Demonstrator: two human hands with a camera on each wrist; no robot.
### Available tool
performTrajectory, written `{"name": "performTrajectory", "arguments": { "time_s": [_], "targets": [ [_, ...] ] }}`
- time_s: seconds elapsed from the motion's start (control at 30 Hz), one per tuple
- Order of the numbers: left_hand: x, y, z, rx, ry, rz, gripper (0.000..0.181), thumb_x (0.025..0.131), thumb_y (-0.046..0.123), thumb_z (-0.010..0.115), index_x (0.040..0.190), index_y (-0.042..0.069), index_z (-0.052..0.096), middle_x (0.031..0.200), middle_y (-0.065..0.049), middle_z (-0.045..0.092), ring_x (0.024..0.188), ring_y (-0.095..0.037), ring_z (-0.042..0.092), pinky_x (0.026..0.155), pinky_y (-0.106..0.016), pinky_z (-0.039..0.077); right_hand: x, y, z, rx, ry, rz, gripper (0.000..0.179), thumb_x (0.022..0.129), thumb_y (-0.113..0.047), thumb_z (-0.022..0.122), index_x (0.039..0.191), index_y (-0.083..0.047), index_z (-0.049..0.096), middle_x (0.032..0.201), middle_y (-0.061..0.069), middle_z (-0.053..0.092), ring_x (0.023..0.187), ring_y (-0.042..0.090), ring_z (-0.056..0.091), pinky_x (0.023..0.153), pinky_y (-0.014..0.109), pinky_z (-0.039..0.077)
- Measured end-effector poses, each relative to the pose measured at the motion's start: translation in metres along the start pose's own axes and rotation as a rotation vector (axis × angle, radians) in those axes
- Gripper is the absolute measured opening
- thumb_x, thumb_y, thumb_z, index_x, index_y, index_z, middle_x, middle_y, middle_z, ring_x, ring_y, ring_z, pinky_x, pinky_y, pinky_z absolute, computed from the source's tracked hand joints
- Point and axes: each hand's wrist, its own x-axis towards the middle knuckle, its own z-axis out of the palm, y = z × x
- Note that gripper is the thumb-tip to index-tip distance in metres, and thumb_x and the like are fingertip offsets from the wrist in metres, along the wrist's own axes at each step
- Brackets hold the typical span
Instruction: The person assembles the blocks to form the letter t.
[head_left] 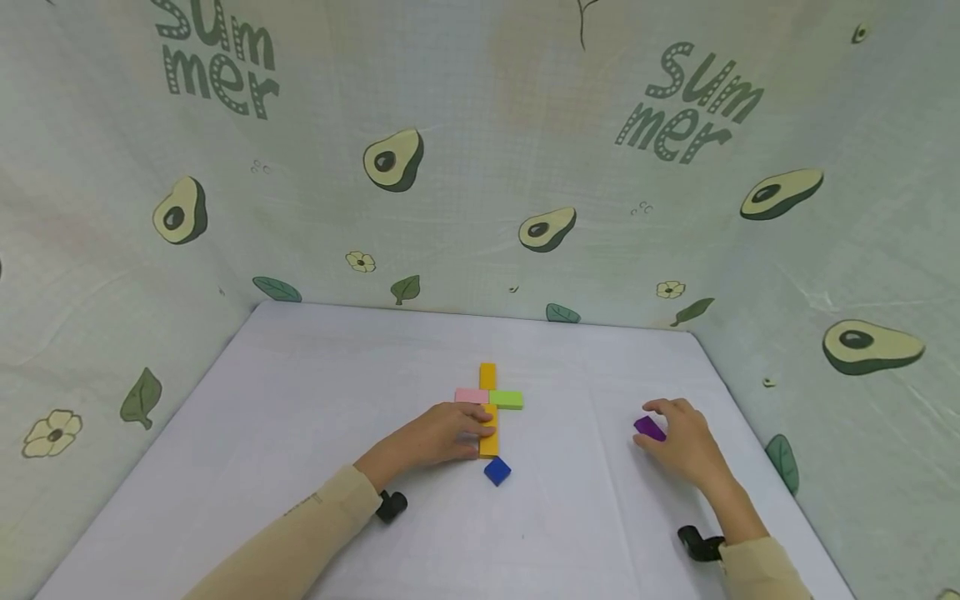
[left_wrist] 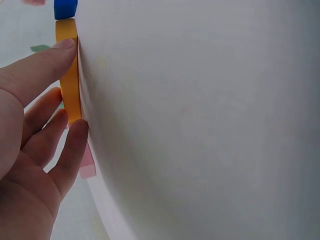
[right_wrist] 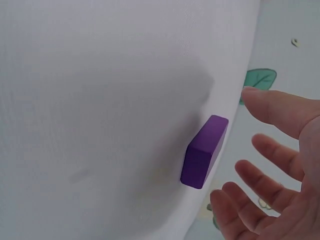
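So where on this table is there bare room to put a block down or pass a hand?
Bare cloth lies along the table's left side and across the back, behind the far yellow block. A free strip runs between the green block and the purple block. It is crowded where the left hand touches the near yellow block, by the blue block.

sleeves: I see long beige sleeves on both arms, reaching to the wrists
left sleeve marking: small dark lettering, too blurred for me to read
wrist gear: black camera mounts at 6 o'clock of each wrist
hands: bare
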Motion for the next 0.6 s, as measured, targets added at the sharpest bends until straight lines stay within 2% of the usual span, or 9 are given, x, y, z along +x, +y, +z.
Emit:
{"name": "performTrajectory", "arguments": {
  "time_s": [0.4, 0.6],
  "targets": [
    [0.001, -0.001, 0.001, -0.002, 0.006, -0.001, 0.046, 0.097, 0.026, 0.081, 0.141, 0.018, 0.071, 0.148, 0.006, 0.064, 0.142, -0.016, 0.055, 0.118, -0.037, 0.045, 0.012, 0.016, 0.0, -0.005, -0.04, 0.0, 0.055, 0.089, -0.024, 0.086, 0.13, 0.006, 0.064, 0.121, 0.029, 0.063, 0.108, 0.048, 0.06, 0.087, 0.065, 0.053],
    [0.002, 0.0, 0.0, -0.004, 0.009, -0.016, 0.046, 0.097, 0.026, 0.081, 0.141, 0.018, 0.071, 0.148, 0.007, 0.064, 0.142, -0.015, 0.055, 0.118, -0.036, 0.045, 0.015, 0.02, 0.001, 0.005, -0.083, 0.03, 0.055, 0.092, -0.025, 0.083, 0.129, 0.009, 0.062, 0.116, 0.03, 0.065, 0.104, 0.046, 0.063, 0.088, 0.064, 0.053]
  ]
}}
